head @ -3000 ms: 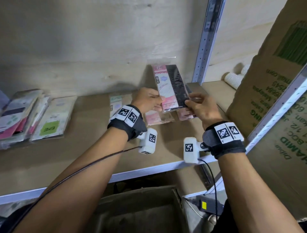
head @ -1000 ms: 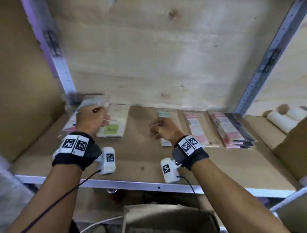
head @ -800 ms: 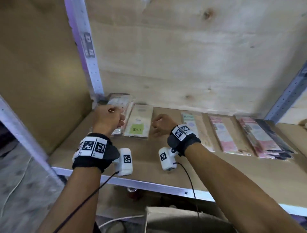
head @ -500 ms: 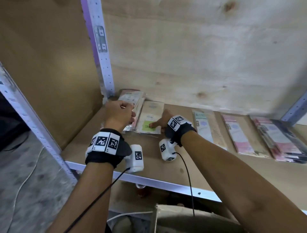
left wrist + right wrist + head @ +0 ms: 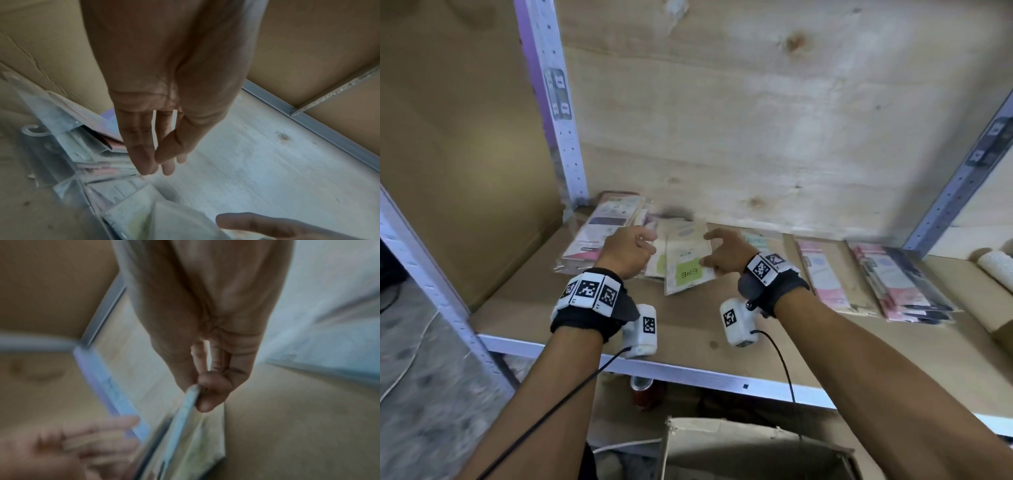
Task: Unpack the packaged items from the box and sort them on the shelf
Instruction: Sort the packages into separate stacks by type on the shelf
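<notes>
Flat plastic packets lie in rows on the wooden shelf point(image 5: 722, 329). My right hand point(image 5: 710, 250) pinches a packet with a green label point(image 5: 686, 263) by its right edge and tilts it up off the shelf; the right wrist view shows the thumb and a finger of my right hand point(image 5: 197, 394) clamped on that packet's edge point(image 5: 180, 426). My left hand point(image 5: 635, 245) hovers just left of it, over the pile of pink-and-white packets point(image 5: 602, 233) in the corner. The left wrist view shows the left hand point(image 5: 156, 164) with fingers fairly straight and nothing in them.
To the right lie a teal-label packet point(image 5: 756, 241), pink packets point(image 5: 825, 277) and a pink-and-black stack point(image 5: 900, 284). White rolls point(image 5: 996, 263) sit beyond the right post. A metal upright point(image 5: 554, 113) and a cardboard wall close the left side. The open box point(image 5: 750, 452) is below the shelf.
Both hands moved from the right end of the shelf to the left corner. The pink-and-black packet was let go there. My right hand took the green-label packet and lifted it.
</notes>
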Demonstrator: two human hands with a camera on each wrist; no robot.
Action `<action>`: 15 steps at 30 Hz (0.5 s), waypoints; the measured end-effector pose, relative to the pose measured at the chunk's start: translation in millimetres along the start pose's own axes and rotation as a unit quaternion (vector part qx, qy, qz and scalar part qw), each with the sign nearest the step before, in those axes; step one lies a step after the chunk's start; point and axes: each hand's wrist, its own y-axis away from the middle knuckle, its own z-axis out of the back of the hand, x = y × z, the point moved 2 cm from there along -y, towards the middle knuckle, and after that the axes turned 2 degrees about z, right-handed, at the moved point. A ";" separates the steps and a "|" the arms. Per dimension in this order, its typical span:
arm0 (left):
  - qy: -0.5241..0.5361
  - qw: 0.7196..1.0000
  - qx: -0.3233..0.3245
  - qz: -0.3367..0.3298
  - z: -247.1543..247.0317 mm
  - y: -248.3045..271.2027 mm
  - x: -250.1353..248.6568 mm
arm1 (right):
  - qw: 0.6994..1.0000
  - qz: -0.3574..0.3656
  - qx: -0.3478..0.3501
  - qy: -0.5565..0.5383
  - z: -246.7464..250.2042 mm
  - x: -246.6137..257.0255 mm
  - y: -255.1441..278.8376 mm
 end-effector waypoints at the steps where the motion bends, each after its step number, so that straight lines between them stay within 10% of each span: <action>1: -0.036 0.999 0.010 -0.010 -2.4 0.8 -1.3 | 0.994 -0.007 0.014 -0.104 5.7 0.2 9.1; 6: -0.156 0.983 0.049 -0.087 -22.4 3.9 -13.7 | 0.944 0.009 0.014 -0.329 39.3 -3.4 55.1; 15: 0.006 0.966 -0.003 -0.259 -61.8 22.1 -59.1 | 0.887 0.073 0.008 -0.456 92.2 -26.0 101.7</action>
